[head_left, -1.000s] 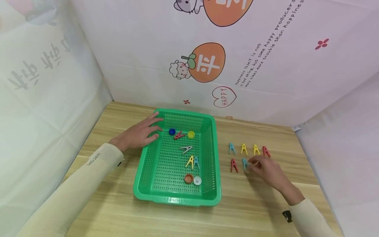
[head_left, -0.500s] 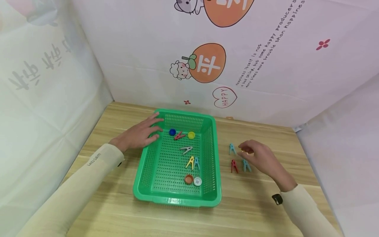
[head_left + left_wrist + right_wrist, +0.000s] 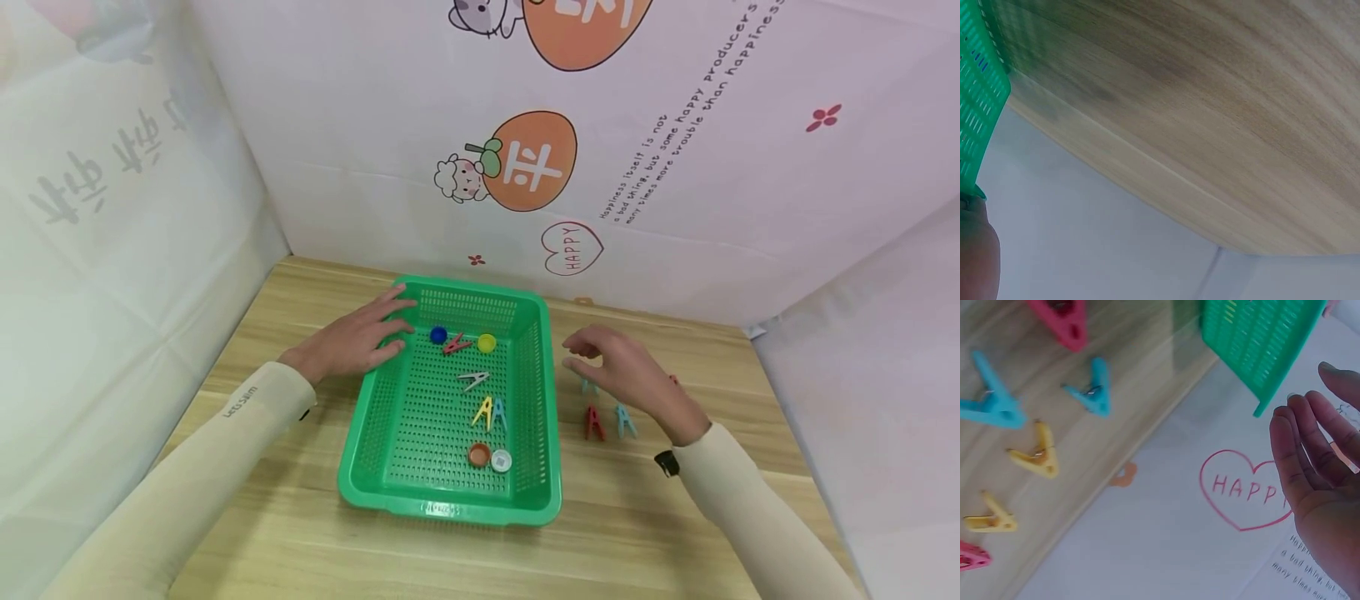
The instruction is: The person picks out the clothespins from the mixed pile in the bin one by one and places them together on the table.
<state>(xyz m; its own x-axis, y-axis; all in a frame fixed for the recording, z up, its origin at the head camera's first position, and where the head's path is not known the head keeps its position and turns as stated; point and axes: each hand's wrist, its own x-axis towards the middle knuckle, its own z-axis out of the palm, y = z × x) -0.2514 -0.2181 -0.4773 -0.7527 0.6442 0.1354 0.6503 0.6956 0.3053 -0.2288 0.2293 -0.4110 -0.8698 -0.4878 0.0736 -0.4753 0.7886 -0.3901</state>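
My left hand [image 3: 352, 342] rests on the left rim of a green basket [image 3: 450, 507], its fingers spread and reaching over the edge. Beyond the basket's right side my right hand [image 3: 626, 371] hovers above the table, fingers loosely bent, with nothing between them. Beneath and near it lie clothespins in two rows: a red clothespin [image 3: 594, 423] and a blue clothespin [image 3: 626, 421] in front. The right wrist view shows two yellow clothespins [image 3: 1038, 453] of the back row, which the right hand hides from the head view. Another blue clothespin [image 3: 1091, 390] lies at that row's end.
Inside the basket are a white clothespin [image 3: 474, 380], a red clothespin [image 3: 456, 343], a yellow clothespin [image 3: 483, 412] and a blue clothespin [image 3: 499, 412]. Several bottle caps lie there too, among them a blue cap [image 3: 438, 335] and a brown cap [image 3: 479, 454]. White printed sheets enclose the table.
My right hand has moved left and away from the front blue clothespin, over the back row toward the basket. The left hand stays on the rim.
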